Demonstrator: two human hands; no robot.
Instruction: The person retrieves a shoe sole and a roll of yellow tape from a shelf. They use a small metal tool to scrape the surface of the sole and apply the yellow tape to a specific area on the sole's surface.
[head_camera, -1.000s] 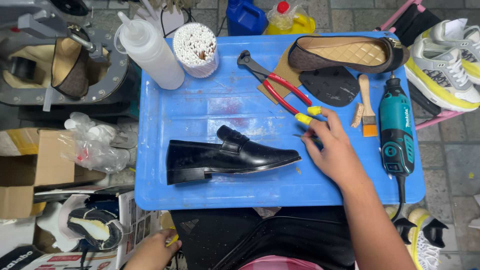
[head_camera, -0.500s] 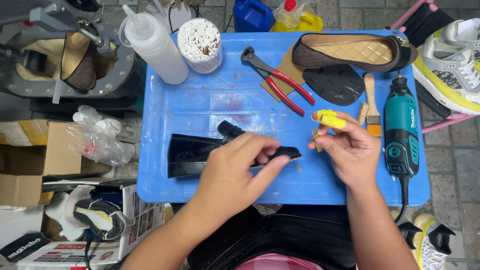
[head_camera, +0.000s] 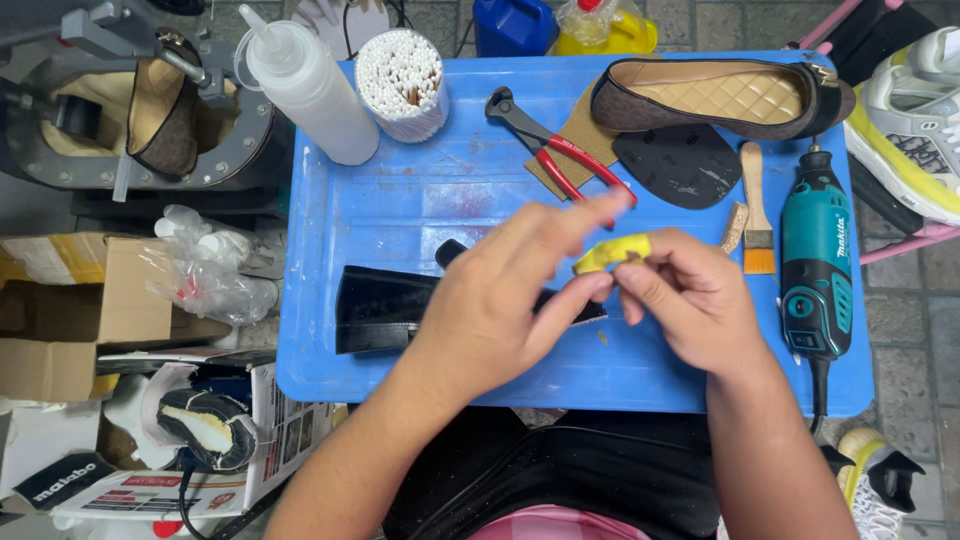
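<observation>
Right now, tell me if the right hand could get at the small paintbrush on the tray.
Probably yes. The right hand hovers just left of the paintbrush with only bare blue tray between them. But its fingers pinch a small yellow object together with the left hand, so it would need freeing first.

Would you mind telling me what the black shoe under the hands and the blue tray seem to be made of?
The glossy black dress shoe looks like polished leather, possibly synthetic: its smooth upper reflects light. The blue rectangular tray appears to be moulded plastic, semi-glossy, with scuffs and pale smears.
</observation>
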